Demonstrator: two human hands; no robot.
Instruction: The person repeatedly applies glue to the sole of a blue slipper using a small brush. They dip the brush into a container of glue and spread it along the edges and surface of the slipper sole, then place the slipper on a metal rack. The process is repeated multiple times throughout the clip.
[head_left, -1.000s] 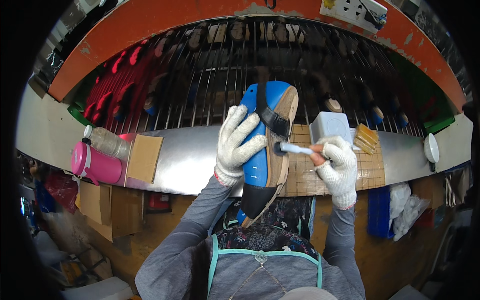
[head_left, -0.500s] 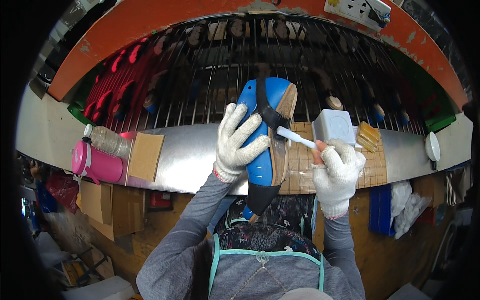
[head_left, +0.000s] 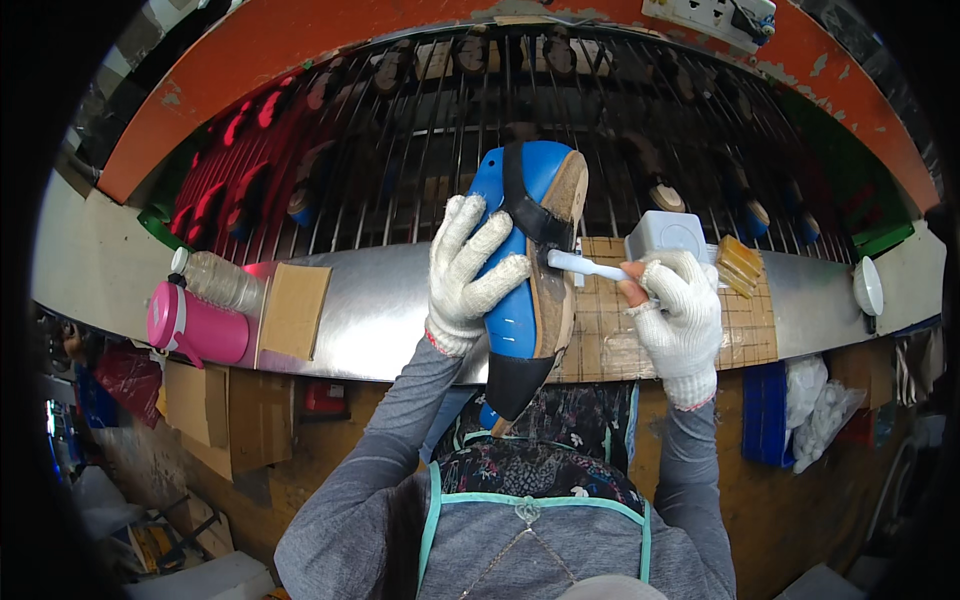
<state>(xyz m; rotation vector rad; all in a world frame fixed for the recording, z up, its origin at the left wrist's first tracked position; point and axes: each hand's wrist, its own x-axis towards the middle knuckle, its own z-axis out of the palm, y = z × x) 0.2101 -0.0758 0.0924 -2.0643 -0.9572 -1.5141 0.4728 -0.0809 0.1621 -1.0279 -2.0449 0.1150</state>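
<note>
A sandal with black straps and a cork-brown sole edge (head_left: 560,210) sits on a blue shoe last (head_left: 513,315), tilted on its side, toe away from me. My gloved left hand (head_left: 468,275) grips the last from the left, its thumb out of sight and its fingers lying over the blue side. In my gloved right hand (head_left: 682,320) a white-handled brush (head_left: 595,267) is pinched between bare thumb and fingertip. The brush's head meets the sole edge beside the black strap; its bristles are hidden.
A white plastic tub (head_left: 667,236) and a yellow translucent block (head_left: 738,266) stand behind my right hand on a taped cardboard mat (head_left: 620,350). At left are a pink jug (head_left: 205,325), a clear bottle (head_left: 222,280) and cardboard (head_left: 295,310). Beyond runs a metal-bar rack (head_left: 400,190) with several shoes.
The sandal has shifted slightly left and away from me, turning a little more of its sole edge up. The brush has moved left and up a little along with it.
</note>
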